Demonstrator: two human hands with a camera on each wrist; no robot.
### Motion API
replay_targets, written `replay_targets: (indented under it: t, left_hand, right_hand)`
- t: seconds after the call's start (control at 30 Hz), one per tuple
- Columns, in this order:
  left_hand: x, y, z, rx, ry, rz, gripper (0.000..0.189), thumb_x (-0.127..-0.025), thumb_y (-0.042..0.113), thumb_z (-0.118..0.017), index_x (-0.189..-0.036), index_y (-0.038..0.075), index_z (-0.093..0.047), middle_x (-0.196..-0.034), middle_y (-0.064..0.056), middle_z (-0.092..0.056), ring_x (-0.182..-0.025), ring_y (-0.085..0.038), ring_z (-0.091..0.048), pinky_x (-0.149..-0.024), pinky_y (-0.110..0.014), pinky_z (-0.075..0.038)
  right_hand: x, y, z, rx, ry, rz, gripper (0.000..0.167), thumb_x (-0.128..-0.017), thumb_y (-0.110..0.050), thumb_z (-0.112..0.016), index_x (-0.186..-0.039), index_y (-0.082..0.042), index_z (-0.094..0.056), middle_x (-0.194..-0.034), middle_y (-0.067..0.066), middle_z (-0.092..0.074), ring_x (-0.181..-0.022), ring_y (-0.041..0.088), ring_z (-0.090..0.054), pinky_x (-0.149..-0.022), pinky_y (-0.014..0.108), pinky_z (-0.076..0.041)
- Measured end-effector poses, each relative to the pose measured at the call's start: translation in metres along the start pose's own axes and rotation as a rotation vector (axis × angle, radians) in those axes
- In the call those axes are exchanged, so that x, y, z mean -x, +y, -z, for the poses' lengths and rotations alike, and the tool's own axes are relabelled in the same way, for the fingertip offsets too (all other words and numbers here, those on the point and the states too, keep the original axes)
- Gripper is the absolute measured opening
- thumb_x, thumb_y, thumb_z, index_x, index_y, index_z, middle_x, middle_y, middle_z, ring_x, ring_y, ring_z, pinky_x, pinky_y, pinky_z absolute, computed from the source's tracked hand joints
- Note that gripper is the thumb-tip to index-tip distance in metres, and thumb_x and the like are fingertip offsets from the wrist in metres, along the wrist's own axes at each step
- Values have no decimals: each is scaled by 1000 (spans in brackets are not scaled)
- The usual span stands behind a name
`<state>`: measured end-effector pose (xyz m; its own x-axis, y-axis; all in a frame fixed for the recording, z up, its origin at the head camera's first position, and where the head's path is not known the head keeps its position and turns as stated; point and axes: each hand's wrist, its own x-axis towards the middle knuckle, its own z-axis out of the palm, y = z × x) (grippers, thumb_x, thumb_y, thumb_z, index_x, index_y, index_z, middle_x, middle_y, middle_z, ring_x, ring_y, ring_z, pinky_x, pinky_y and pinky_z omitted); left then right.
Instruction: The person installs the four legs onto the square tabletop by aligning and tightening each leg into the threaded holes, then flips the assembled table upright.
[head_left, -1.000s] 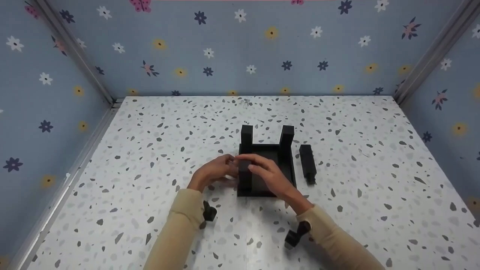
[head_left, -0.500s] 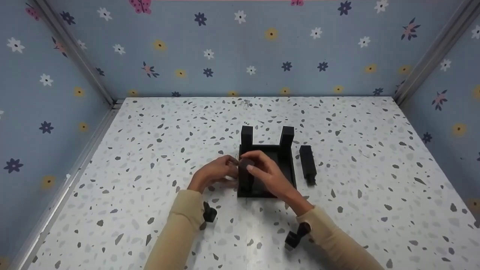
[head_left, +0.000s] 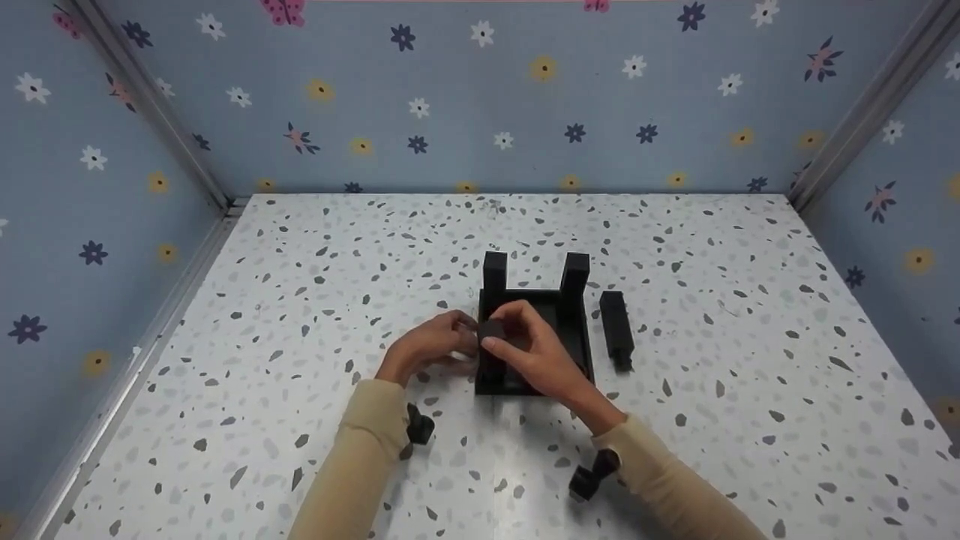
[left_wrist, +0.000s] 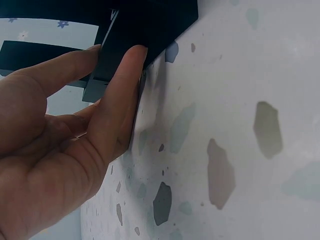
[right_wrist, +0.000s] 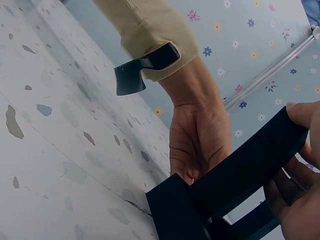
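Observation:
In the head view a square black base (head_left: 491, 389) with a raised rim lies on the table, two black legs (head_left: 495, 271) standing upright at its far corners. My right hand (head_left: 544, 356) pinches the top of a third leg (right_wrist: 250, 165) between thumb and fingers; it stands at the base's near left corner. At the left side, my left hand (head_left: 435, 341) grips the base; the left wrist view shows its fingers on either side of the base's edge (left_wrist: 107, 65). Right of the base lies a loose leg (head_left: 617, 326), its narrower stub facing me.
The speckled white table (head_left: 337, 262) is bounded by blue flowered walls (head_left: 465, 82) at the back and both sides. Small black wrist mounts (head_left: 420, 425) sit at both sleeves.
My right hand's fingers have shifted from lying over the leg's top to its right side, and the thumb now presses its near side. The left hand stays in place.

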<state>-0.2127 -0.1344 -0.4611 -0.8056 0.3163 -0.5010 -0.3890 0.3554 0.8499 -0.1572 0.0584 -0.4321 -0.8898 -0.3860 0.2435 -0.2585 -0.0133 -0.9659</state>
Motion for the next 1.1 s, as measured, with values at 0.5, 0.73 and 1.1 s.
replay_targets:
  t: [0.5, 0.73, 1.1]
  left_hand:
    - [0, -1, -1, 48, -13, -1, 47, -81, 2, -63, -125, 5, -48, -108, -15, -61, -97, -26, -64, -84, -35, -57]
    - [0, -2, 0, 31, -15, 15, 48, -81, 5, -64, -126, 6, -48, -108, -14, -64, -98, -25, -65, -85, -34, -56]
    - [1, -1, 1, 41, -23, 9, 45, -84, 2, -62, -127, 6, -48, -113, -16, -60, -99, -26, -63, -83, -35, -57]
  right_hand:
    - [0, 9, 3, 74, 32, 2, 28, -96, -13, -57, -120, -2, -52, -117, 14, -55, -101, 18, -55, -87, 26, -50]
    - [-3, 13, 6, -1, 17, 2, 23, -100, -16, -49, -115, 0, -57, -114, 17, -58, -99, 18, -56, -88, 27, -49]
    - [-7, 10, 11, -97, -104, -49, 33, -100, -19, -46, -128, -4, -56, -133, 16, -55, -120, 21, -53, -103, 34, -43]
